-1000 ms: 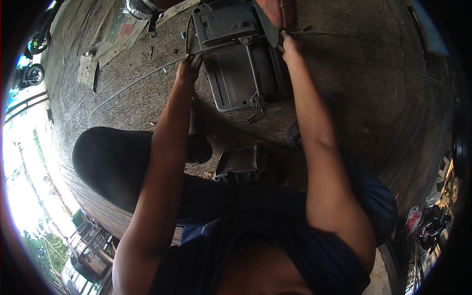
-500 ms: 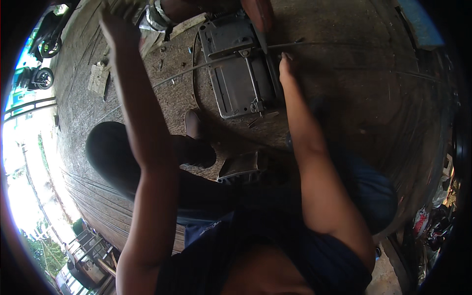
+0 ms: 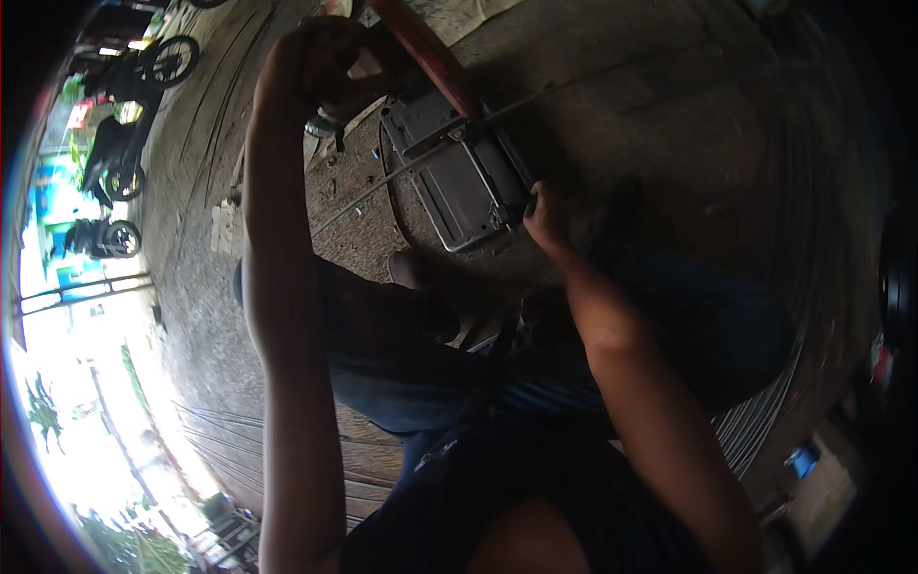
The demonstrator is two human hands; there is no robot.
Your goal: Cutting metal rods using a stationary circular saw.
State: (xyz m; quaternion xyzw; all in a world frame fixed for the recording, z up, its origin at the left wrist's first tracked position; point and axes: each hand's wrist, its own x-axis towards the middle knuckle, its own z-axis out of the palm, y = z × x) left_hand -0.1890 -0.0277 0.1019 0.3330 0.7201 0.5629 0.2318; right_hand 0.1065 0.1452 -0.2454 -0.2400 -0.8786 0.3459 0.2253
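A grey metal saw base (image 3: pixel 435 218) with a screw clamp (image 3: pixel 490 177) sits on the ground ahead of me. A long thin metal rod (image 3: pixel 368 188) lies across it. Over the rod and the base's far part slants a red saw guard (image 3: pixel 427 55), its lower end at the rod. My left hand (image 3: pixel 335 62) is raised beside the guard at the upper left, fingers curled; what they hold is hidden. By the base's right edge is my right hand (image 3: pixel 547 222), closed with the thumb up; I cannot make out what it grips.
Motorbikes (image 3: pixel 120 167) stand at the far left near a bright opening with a railing (image 3: pixel 86 292). Several thin rods (image 3: pixel 765 411) lie on the ground at right. A pale block (image 3: pixel 227 228) is on the ground left of my left forearm. A blue object (image 3: pixel 803 461) is at lower right.
The red guard has come down onto the rod over the base. My left hand, blurred and apart before, is now curled beside it. My right hand sits lower; the view has shifted.
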